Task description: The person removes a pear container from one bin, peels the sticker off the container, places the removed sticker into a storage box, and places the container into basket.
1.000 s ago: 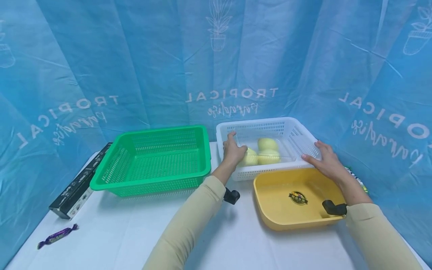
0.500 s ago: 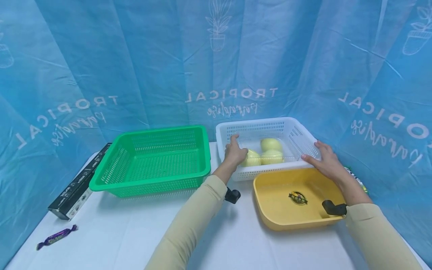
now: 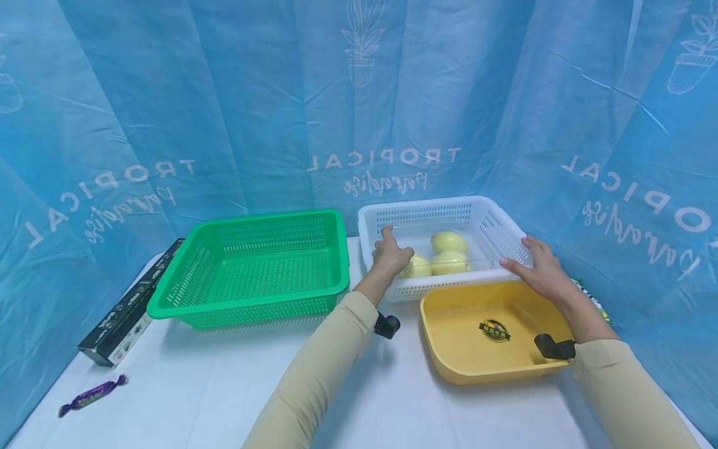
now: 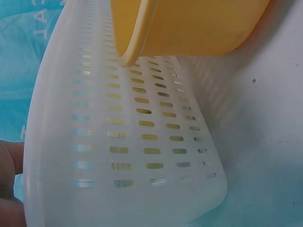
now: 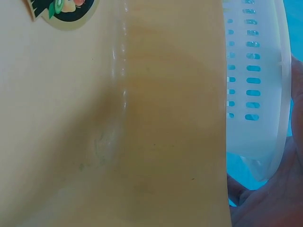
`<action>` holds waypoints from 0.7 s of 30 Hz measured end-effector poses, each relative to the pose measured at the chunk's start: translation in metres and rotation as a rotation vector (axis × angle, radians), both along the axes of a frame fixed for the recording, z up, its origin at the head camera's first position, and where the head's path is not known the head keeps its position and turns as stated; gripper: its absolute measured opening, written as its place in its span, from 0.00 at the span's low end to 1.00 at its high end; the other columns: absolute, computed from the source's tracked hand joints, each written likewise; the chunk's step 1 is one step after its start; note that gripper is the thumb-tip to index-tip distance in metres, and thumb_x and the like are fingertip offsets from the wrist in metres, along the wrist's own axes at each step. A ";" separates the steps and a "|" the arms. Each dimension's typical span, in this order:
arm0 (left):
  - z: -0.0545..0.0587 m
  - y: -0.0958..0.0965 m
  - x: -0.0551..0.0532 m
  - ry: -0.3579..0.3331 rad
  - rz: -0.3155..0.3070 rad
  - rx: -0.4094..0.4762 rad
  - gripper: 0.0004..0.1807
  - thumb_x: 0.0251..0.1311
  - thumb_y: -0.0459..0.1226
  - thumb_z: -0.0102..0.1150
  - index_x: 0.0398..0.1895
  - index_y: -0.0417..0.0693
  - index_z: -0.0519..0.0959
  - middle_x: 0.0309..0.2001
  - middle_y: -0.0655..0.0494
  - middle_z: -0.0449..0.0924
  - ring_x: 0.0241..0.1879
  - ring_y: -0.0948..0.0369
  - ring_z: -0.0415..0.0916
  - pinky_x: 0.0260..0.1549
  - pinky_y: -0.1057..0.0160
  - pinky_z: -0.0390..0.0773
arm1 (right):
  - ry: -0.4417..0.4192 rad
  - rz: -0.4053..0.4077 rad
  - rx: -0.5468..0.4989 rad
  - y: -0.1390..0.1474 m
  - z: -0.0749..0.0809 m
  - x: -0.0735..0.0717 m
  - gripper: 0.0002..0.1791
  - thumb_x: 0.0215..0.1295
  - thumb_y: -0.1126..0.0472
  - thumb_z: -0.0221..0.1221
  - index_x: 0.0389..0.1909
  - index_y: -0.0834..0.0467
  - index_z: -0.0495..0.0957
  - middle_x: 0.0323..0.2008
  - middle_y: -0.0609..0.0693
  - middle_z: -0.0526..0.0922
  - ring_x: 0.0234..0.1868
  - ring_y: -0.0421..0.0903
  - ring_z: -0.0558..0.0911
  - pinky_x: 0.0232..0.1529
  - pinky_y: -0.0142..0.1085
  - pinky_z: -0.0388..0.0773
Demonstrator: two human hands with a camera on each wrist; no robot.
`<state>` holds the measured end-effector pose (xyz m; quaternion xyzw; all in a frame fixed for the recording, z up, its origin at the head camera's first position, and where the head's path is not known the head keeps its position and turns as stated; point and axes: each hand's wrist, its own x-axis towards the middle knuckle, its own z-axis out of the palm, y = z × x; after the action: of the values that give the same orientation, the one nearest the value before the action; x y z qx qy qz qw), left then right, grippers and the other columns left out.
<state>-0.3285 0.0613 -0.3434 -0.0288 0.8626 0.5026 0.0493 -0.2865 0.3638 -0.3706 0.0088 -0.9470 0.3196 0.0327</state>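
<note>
A clear plastic box (image 3: 417, 234) with several yellow-green round fruits (image 3: 450, 262) in it sits inside the white slotted basket (image 3: 432, 290). At the box's left end my left hand (image 3: 389, 257) reaches over the basket's front rim and holds the box between thumb and fingers; the exact fingertip contact is partly hidden. My right hand (image 3: 541, 271) grips the basket's front right corner, thumb over the rim and fingers along the right side. In the left wrist view, the basket's slotted wall (image 4: 128, 203) hides most of the box.
A yellow basin (image 3: 465, 340) with a round label stands against the basket's front. To the left is a green slotted basket (image 3: 247, 310). A long black box (image 3: 131, 305) and a purple-wrapped candy (image 3: 92, 396) lie farther left. A blue curtain (image 3: 269, 112) hangs behind.
The box with its fruits shifted slightly right within the white basket, then a little back left, along with my left hand. My right hand has stayed on the basket's corner.
</note>
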 end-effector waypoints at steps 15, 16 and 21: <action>0.000 -0.004 0.006 0.034 -0.015 0.046 0.43 0.55 0.35 0.56 0.73 0.54 0.48 0.66 0.41 0.58 0.63 0.47 0.60 0.54 0.49 0.72 | -0.015 0.001 0.000 -0.001 -0.002 0.000 0.55 0.63 0.33 0.50 0.73 0.65 0.36 0.72 0.71 0.34 0.67 0.75 0.47 0.60 0.72 0.49; 0.001 -0.004 0.007 0.034 -0.016 0.048 0.43 0.55 0.35 0.56 0.73 0.55 0.48 0.66 0.41 0.58 0.63 0.47 0.60 0.54 0.49 0.72 | -0.016 0.000 0.001 0.000 -0.002 0.000 0.55 0.63 0.33 0.50 0.73 0.65 0.36 0.72 0.72 0.35 0.67 0.75 0.48 0.60 0.72 0.50; 0.005 -0.006 0.014 0.050 -0.024 0.071 0.43 0.54 0.36 0.58 0.72 0.56 0.50 0.65 0.44 0.59 0.63 0.48 0.61 0.57 0.48 0.71 | -0.022 -0.007 0.002 0.000 -0.001 0.000 0.55 0.63 0.32 0.49 0.73 0.65 0.36 0.72 0.71 0.33 0.67 0.76 0.48 0.60 0.72 0.50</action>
<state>-0.3149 0.0556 -0.3387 -0.0040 0.8456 0.5327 0.0348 -0.2868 0.3640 -0.3717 0.0022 -0.9475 0.3188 0.0235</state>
